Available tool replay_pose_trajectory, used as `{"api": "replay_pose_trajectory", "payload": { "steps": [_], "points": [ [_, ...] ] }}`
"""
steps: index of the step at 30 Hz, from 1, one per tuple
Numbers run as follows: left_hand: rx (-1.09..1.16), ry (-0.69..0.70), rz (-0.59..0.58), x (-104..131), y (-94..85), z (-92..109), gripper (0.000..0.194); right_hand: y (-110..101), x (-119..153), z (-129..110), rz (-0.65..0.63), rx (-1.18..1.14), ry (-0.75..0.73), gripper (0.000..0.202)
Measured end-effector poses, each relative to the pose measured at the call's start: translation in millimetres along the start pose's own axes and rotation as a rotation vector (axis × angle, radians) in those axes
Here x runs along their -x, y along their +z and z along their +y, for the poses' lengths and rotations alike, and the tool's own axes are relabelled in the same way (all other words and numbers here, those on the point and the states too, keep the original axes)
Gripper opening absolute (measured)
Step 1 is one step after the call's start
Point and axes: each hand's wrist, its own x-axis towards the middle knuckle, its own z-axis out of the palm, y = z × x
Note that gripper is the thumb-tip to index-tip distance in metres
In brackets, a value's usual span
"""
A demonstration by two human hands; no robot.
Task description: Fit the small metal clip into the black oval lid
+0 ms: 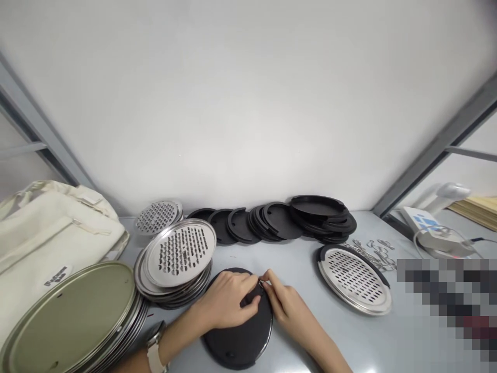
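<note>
The right hand pinches a small silver metal piece, seemingly unfitted, on a round black disc; the left hand's grip is unclear.

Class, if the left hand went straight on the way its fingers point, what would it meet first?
Likely the small metal piece at the front of the right hand, then that hand itself; one view leaves depth unclear.
</note>
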Motion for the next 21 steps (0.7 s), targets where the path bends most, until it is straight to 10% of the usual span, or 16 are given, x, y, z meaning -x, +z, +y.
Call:
{"api": "replay_pose_trajectory", "payload": {
  "steps": [21],
  "points": [
    [0.109,-0.068,-0.030,-0.1,-5.4,-2.1,0.022,-6.8,-8.8,-2.3,-0.036,-0.194,0.093,0.025]
  ]
}}
